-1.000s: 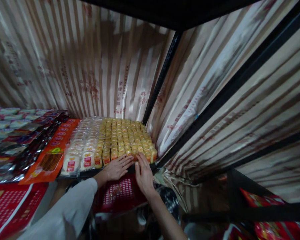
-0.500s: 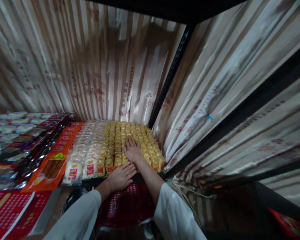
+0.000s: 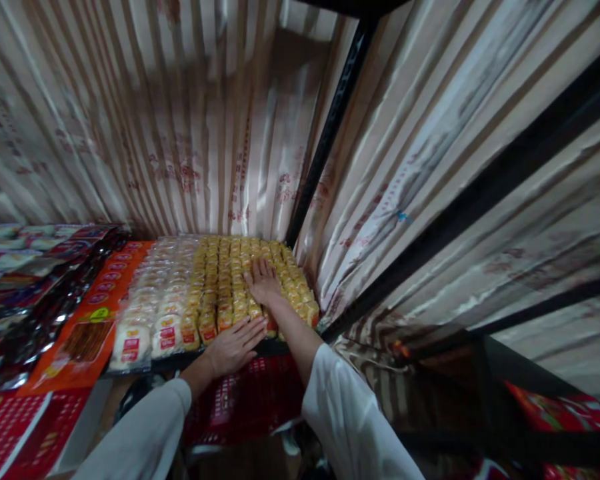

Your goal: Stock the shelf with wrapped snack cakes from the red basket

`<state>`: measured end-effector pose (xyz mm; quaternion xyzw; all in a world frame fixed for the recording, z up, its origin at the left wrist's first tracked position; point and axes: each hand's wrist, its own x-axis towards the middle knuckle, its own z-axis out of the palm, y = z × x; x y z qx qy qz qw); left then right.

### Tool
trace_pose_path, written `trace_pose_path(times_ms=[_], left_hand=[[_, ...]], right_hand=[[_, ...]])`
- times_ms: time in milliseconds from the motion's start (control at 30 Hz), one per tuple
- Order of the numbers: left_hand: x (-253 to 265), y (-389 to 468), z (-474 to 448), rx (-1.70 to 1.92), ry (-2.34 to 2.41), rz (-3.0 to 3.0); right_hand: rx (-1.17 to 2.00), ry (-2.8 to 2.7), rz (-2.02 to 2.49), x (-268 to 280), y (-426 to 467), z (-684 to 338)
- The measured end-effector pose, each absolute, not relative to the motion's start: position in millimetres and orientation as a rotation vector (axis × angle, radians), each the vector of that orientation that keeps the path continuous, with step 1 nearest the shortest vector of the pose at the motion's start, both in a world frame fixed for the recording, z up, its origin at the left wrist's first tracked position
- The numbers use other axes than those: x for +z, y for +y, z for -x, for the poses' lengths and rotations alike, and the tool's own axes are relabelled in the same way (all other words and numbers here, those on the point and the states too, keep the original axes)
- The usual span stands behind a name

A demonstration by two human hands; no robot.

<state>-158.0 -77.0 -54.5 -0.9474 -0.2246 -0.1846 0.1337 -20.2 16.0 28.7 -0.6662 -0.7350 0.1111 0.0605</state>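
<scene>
Rows of small yellow-wrapped snack packs (image 3: 225, 273) stand packed together on the shelf. My right hand (image 3: 264, 283) lies flat on top of them with its fingers spread. Against the front ends of the rows rests my left hand (image 3: 236, 347), fingers stretched out and side by side, near the shelf edge. Neither hand grips a pack. To the left of the yellow rows are two rows of clear-wrapped white round packs (image 3: 167, 327) with red labels. Part of the yellow packs is hidden under my hands and right forearm.
Orange snack bags (image 3: 93, 300) and dark shiny bags (image 3: 45, 307) lie further left. A black metal post (image 3: 325, 140) rises at the back corner, before a pale printed curtain (image 3: 195, 120). Under the shelf is a red crate (image 3: 250, 400); red packages (image 3: 560, 407) lie at lower right.
The view has turned slightly to the right, so the shelf and packs appear further left. Both hands stay at the yellow packs, with only a slight shift.
</scene>
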Motion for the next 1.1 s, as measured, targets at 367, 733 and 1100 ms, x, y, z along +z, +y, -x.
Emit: trace_pose_path(times_ms=[367, 733, 1100], left_hand=[[-53.3, -77.5, 155.0, -0.448, -0.692, 2.782], [-44.2, -78.0, 152.3, -0.353, -0.674, 2.724], [-43.1, -76.8, 151.3, -0.353, -0.639, 2.663]], right_hand=[[0.269, -2.233, 2.015, 25.7, 24.1, 16.8], [0.349, -2.294, 2.036, 17.5, 52.8, 15.5], [0.357, -2.344, 1.918, 29.7, 70.7, 42.5]])
